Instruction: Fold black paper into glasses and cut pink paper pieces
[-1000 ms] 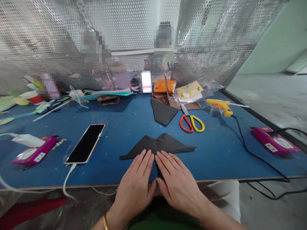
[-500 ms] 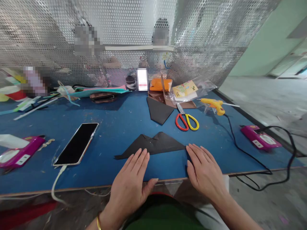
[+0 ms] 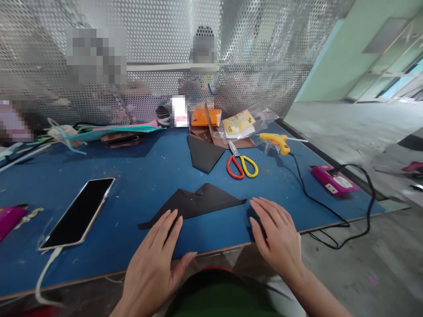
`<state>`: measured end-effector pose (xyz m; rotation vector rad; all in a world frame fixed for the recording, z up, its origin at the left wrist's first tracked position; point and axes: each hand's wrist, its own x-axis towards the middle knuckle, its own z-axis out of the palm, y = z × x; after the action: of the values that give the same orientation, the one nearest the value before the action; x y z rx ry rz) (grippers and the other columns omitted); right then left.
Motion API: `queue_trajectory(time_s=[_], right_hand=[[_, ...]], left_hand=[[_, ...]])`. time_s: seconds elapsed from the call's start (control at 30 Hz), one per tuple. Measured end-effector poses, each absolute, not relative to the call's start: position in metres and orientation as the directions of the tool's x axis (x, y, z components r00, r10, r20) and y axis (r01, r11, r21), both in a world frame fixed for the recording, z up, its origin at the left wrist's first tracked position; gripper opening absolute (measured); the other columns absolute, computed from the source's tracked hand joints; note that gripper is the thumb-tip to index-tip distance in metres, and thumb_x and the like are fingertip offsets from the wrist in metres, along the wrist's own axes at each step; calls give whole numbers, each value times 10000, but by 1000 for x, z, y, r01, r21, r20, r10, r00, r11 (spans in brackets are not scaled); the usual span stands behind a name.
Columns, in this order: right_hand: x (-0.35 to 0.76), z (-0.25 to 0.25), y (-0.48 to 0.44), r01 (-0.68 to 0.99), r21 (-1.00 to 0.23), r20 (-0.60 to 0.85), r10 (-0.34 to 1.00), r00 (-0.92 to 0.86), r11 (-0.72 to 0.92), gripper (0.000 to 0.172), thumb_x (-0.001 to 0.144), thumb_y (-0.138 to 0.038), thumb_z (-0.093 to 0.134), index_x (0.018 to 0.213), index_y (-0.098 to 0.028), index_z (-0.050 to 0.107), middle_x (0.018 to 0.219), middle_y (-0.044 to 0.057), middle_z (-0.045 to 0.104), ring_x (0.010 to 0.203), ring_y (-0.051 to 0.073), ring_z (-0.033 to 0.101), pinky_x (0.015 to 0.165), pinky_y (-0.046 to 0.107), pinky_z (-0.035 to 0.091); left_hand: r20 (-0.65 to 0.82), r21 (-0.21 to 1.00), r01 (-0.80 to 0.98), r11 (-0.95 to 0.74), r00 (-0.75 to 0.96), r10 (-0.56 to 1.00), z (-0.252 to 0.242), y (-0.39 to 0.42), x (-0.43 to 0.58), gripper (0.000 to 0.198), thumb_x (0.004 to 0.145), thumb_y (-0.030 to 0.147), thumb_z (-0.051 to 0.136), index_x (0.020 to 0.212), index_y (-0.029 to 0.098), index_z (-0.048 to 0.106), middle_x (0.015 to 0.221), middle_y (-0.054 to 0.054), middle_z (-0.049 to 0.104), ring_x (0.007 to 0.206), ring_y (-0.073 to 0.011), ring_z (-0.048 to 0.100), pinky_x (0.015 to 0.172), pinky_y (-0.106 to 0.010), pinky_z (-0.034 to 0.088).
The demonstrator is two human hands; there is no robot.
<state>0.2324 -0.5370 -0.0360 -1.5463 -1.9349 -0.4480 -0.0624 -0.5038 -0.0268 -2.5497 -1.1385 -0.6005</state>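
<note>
A long folded black sheet with a notched upper edge and pointed ends lies on the blue tabletop. My left hand rests palm down by its lower left edge, fingertips at the sheet, thumb stretched apart. My right hand lies just off the sheet's right tip, fingers extended and holding nothing. Beyond the sheet are a second black piece and scissors with one red and one yellow handle.
A phone on a white cable lies to the left. At the right are a yellow glue gun and a purple power strip with a black cord. A plastic packet, an orange case and a perforated metal screen stand behind.
The view has turned to the right, so everything on the table sits further left. My right hand has come away from the sheet's right tip, leaving a small gap.
</note>
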Motion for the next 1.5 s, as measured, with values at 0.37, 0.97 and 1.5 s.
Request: queue_trajectory(time_s=[0.37,0.97,1.5], right_hand=[[218,-11,-514,866,-126,355,837,-416,484,377,1021,-263,435,1296,-111,642,1309,111,684,1192,288,618,1001,491,513],[223,-13,-504,841,-156,386,816,-431,518,348,1010,-224,446,1255,-84,650,1233,144,701,1126,308,635,932,498,575],[220,-11,-500,807,-341,412,848,-333,483,278,995,-198,482,1214,-167,651,1124,117,697,1011,256,649,843,431,582]], left_hand=[[487,-26,748,-663,589,645,-13,-485,-29,328,1018,260,442,1234,126,648,1122,-126,699,1025,-276,648,848,-427,561],[494,129,710,-693,560,666,-13,-467,-11,244,1006,184,437,1095,147,661,969,-94,661,863,-241,647,730,-407,576],[500,167,708,-686,539,678,-13,-470,-10,225,993,137,432,1052,171,646,950,-74,660,843,-222,638,722,-371,549]])
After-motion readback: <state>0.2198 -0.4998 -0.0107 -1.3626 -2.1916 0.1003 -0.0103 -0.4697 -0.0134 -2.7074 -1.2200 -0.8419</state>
